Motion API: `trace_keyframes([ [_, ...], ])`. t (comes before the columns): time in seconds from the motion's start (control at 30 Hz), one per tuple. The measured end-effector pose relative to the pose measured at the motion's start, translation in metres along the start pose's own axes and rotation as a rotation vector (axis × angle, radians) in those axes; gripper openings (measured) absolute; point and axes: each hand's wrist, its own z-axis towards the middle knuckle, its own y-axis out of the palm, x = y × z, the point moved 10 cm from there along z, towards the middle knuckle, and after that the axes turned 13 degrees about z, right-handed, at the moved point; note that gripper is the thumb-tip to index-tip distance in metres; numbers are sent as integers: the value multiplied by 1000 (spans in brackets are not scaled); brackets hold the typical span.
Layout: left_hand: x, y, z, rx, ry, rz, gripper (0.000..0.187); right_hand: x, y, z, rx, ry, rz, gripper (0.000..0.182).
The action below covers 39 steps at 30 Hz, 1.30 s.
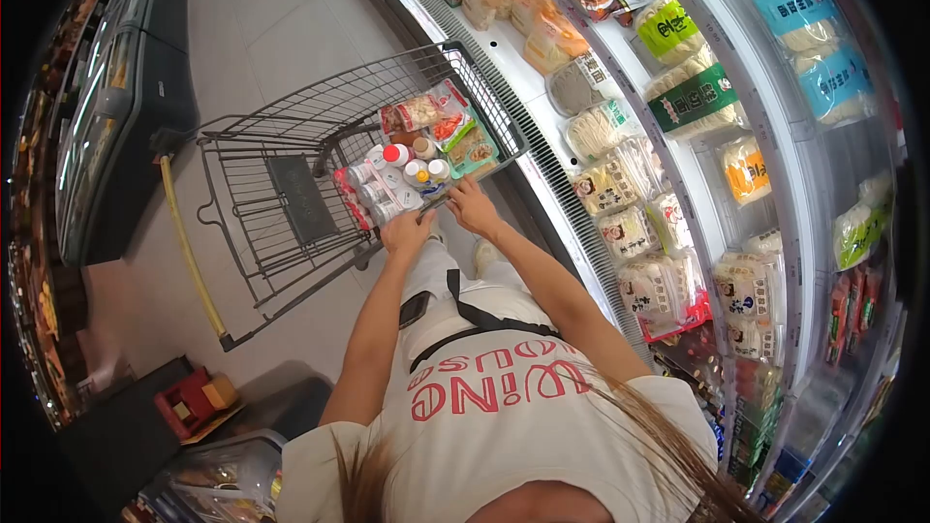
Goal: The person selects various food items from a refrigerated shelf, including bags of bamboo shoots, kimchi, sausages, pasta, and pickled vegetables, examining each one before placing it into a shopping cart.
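A grey wire shopping cart (300, 199) stands sideways in front of me. My left hand (407, 232) is closed on the near side rim of its basket. A little further right, my right hand (472, 208) is also closed on that rim, with its fingers bent over the edge. Just beyond my hands, inside the basket, are a shrink-wrapped pack of white bottles (373, 189), a red-capped bottle (396, 155) and several smaller capped bottles. Next to them lie a green-edged food pack (473, 149) and a red and white bag (412, 114).
On my right, a refrigerated shelf unit holds packs of noodles (693, 97) and white packaged food (615, 184). Dark freezer cabinets (136, 136) line the left. The cart's yellow handle bar (189, 252) points left. A red and yellow box (194, 402) sits at lower left.
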Motion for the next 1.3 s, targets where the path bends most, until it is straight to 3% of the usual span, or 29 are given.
trace_keyframes([
  [0.27, 16, 53, -66, 23, -47, 42, 51, 6, -2, -80, -23, 81, -94, 21],
  [0.37, 26, 86, -78, 110, 39, -4, 55, 13, -5, -108, -1, 124, -179, 25],
  [0.53, 60, 93, -111, 172, 88, 49, 52, 29, -9, -145, 6, 139, -230, 25],
  [0.83, 84, 101, -213, 272, 132, 102, 47, 1, -16, -240, 72, 106, -195, 27],
  [1.0, 89, 114, -256, 223, 136, 77, 49, 1, -12, -281, -69, 182, -195, 31],
  [1.17, 102, 112, -293, 344, 137, 103, 50, -4, -12, -313, -78, 229, -182, 31],
  [1.3, 100, 127, -301, 292, 94, 73, 51, -8, -18, -327, -127, 267, -189, 32],
])
